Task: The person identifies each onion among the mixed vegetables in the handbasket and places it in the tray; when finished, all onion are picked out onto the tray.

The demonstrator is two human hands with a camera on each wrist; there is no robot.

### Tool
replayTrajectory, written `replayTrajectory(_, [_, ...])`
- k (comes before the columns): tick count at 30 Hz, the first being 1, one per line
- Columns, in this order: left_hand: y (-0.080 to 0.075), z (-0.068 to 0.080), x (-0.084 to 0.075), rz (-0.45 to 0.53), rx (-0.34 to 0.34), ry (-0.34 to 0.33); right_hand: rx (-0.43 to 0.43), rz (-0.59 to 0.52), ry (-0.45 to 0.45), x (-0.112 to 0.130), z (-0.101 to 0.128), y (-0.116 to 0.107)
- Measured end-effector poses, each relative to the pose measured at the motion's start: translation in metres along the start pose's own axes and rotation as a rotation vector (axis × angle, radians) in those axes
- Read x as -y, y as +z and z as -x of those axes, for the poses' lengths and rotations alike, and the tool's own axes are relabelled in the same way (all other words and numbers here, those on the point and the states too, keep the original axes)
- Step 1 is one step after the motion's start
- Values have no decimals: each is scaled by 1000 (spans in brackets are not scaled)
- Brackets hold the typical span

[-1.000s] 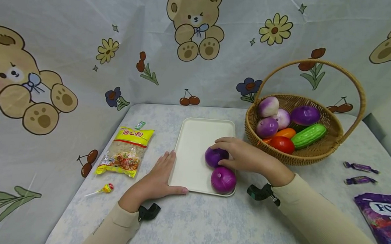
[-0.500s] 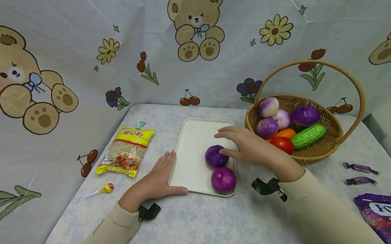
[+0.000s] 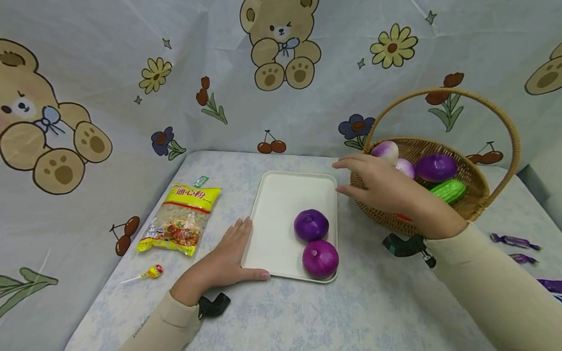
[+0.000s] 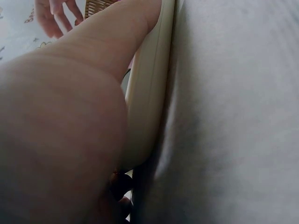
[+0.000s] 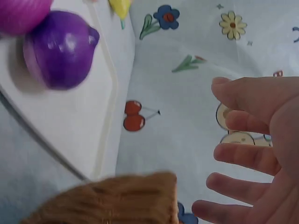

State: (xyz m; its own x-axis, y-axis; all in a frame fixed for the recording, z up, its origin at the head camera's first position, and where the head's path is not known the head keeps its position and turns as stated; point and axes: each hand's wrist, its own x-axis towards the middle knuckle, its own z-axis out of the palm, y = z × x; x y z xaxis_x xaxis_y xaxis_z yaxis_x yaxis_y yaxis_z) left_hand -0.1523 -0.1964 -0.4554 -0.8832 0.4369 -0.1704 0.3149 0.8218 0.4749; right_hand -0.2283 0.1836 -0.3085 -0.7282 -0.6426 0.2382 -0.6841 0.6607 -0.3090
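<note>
Your left hand (image 3: 229, 252) lies flat on the table, thumb pressing the tray (image 3: 284, 197) edge; ease off and it may slide. Two purple onions (image 3: 311, 225) sit loose on the tray, could roll. Your right hand (image 3: 385, 186), empty, fingers spread, hovers at the basket (image 3: 475, 207) rim; a bump could tip it.

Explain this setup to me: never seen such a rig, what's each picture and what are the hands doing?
No machine here: a person works bare-handed, wearing three cameras. The wide picture is from the head; the two close ones are from the wrists. The left hand rests flat on the table, its thumb on the edge of the white tray. The tray holds two purple onions. The right hand hangs open and empty in front of the wicker basket of toy vegetables. A yellow pasta packet, a lollipop and wrapped sweets also lie on the table.
</note>
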Motion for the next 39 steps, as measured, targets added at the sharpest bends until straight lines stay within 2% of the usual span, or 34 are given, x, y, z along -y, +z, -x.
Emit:
replayTrajectory(10, [1, 1, 1, 1, 2, -5, 23, 4, 233, -33, 1, -35])
replayTrajectory(15, [1, 1, 1, -2, 2, -10, 41, -7, 313, -52, 1, -46])
replayTrajectory(20, [0, 2, 0, 0, 3, -13, 47, -6, 343, -66, 1, -53])
replayTrajectory(26, [0, 1, -1, 6, 0, -6, 22, 4, 334, -76, 3, -56])
replayTrajectory(39, [1, 0, 0, 3, 3, -3, 52, 1, 356, -87, 1, -54])
